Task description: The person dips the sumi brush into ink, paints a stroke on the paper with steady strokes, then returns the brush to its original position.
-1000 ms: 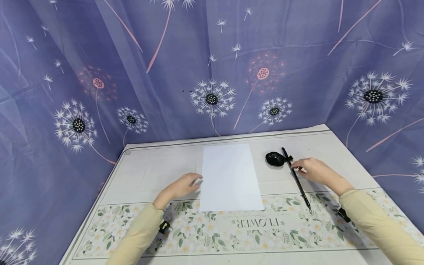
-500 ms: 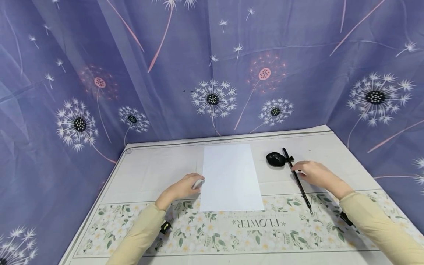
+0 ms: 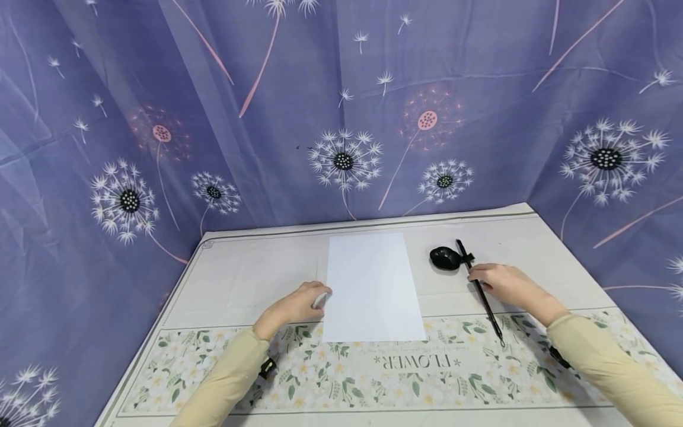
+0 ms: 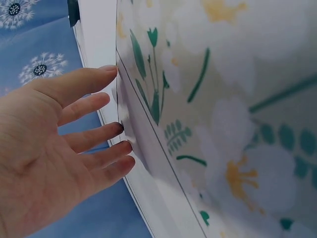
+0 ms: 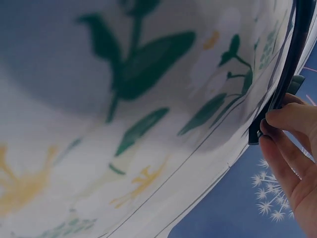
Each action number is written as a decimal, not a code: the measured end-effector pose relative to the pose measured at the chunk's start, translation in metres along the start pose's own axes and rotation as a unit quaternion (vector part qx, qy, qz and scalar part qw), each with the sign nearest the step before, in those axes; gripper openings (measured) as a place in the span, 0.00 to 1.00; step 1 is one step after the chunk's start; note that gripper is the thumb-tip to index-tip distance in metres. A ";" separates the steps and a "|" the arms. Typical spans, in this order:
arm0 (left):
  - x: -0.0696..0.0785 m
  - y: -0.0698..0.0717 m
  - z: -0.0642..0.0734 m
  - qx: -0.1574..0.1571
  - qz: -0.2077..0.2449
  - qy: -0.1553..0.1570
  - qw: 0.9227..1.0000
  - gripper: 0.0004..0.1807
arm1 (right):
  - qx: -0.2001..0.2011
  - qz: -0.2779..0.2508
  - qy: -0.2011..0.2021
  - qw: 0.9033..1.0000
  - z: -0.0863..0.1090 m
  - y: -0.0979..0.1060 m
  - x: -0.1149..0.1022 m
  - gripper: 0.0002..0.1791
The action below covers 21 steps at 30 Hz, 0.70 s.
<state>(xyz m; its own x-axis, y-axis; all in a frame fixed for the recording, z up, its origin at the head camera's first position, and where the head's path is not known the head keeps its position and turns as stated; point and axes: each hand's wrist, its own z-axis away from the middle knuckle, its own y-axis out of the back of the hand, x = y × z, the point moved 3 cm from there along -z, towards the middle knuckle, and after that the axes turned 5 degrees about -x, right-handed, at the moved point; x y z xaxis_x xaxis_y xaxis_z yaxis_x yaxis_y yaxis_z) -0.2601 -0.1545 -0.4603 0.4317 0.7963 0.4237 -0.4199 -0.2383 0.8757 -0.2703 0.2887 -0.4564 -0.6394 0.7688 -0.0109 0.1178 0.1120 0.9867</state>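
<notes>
A slim black calligraphy brush [image 3: 488, 309], with a small hanging loop at its near end, lies slanted on the right of the table. Its far part crosses a small black brush rest [image 3: 468, 258]. My right hand [image 3: 504, 283] has its thumb and fingers on the shaft just below the rest; the right wrist view shows them pinching the brush [image 5: 298, 44]. A white sheet of paper [image 3: 373, 290] lies flat in the middle. At its left edge my left hand [image 3: 297, 303] rests with fingertips down; its fingers [image 4: 101, 138] are spread and loosely bent, holding nothing.
A glossy black rounded dish [image 3: 444, 258] sits just left of the brush rest. A pale tablecloth [image 3: 256, 279] with a printed flower band covers the table. Purple dandelion curtains [image 3: 267, 160] hang behind and along both sides.
My right hand has come slightly nearer and its fingers have closed in on the brush shaft. My left hand has shifted a little right, to the paper's edge.
</notes>
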 end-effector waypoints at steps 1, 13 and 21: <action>0.000 0.000 0.000 0.000 0.000 -0.001 1.000 0.28 | 0.005 0.003 0.005 1.000 0.000 0.000 -0.001 0.16; 0.002 -0.001 0.000 0.000 -0.012 -0.004 1.000 0.28 | 0.034 0.031 0.032 0.998 -0.002 -0.004 0.002 0.16; 0.001 -0.001 -0.001 -0.014 -0.015 -0.005 1.000 0.30 | 0.042 0.055 0.059 0.996 -0.004 -0.004 0.000 0.14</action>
<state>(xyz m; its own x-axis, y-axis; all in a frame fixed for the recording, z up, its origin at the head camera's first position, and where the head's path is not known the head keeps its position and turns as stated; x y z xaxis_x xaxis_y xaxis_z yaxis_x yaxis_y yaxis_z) -0.2599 -0.1529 -0.4605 0.4519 0.7972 0.4003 -0.4295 -0.1989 0.8809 -0.2743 0.2855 -0.4600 -0.7030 0.7008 0.1211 0.2522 0.0865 0.9638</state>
